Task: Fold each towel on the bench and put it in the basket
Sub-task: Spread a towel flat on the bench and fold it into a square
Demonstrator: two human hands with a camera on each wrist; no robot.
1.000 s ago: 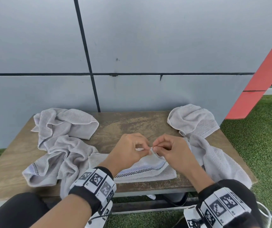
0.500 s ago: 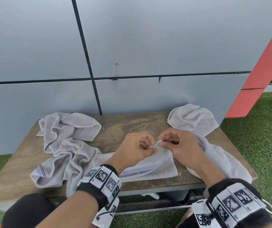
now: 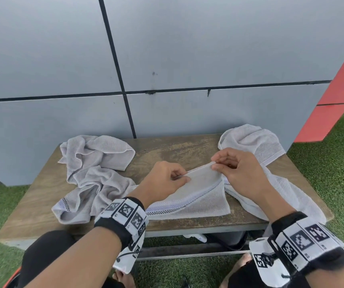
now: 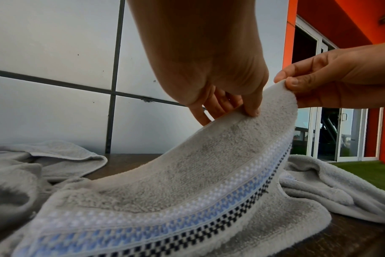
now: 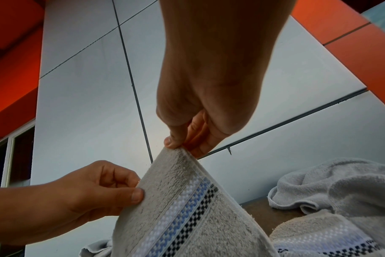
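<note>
Hands have pulled apart since 1 s ago, when they met at one spot; now they stretch the towel's top edge between them.

Head view: left hand point(image 3: 165, 179) & right hand point(image 3: 237, 171) each pinch that edge of the striped towel point(image 3: 200, 196), lifting it off the wooden bench point(image 3: 177, 150). Its bottom part lies on the bench, near the front edge. Crumpled towel pile point(image 3: 96, 173) sits at left, another towel point(image 3: 256, 142) at right. Gray panel wall behind, green turf w/ a red beam at right.

Left wrist view: left hand point(image 4: 213, 69) thumb presses the towel point(image 4: 187, 182) edge; right hand point(image 4: 332, 78) grips its corner.

Right wrist view: right hand point(image 5: 200, 104) pinches the corner, left hand point(image 5: 81, 196) holds the edge lower down.
</note>
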